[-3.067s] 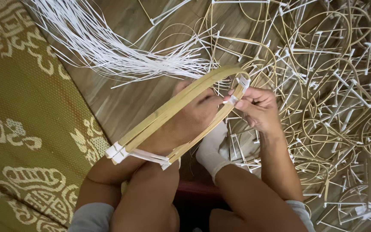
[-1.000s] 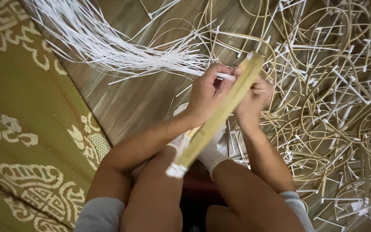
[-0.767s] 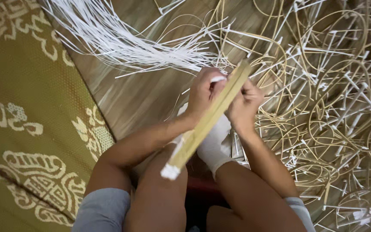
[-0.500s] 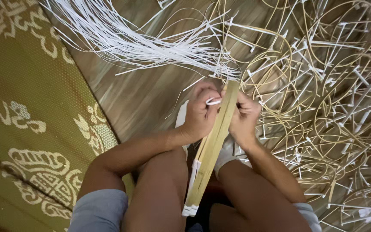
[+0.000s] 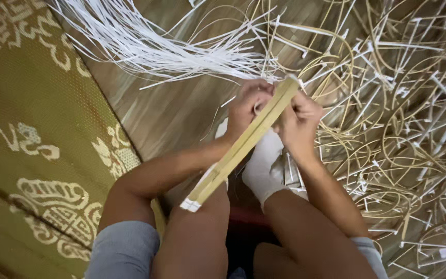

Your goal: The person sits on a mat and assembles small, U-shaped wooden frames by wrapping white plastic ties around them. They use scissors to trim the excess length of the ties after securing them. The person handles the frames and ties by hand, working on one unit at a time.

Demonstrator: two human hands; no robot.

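A flattened loop of tan bamboo strip (image 5: 243,142) runs from my hands down toward my knee, seen edge-on, its near end bound with white tape. My left hand (image 5: 248,106) grips the strip's far end from the left. My right hand (image 5: 299,124) grips the same end from the right, fingers curled shut. A thin white strip shows between my fingers near the top. My white-socked foot (image 5: 261,165) rests beneath the strip.
A bundle of loose white strips (image 5: 150,46) fans across the wooden floor (image 5: 176,108) at the top. A heap of finished tan hoops with white ties (image 5: 403,119) fills the right side. A green patterned mat (image 5: 32,134) lies on the left.
The bamboo loop, first seen open and wide, has turned edge-on between my hands. Its taped near end swung down toward my knee and back slightly left. Both hands stay at its far end.
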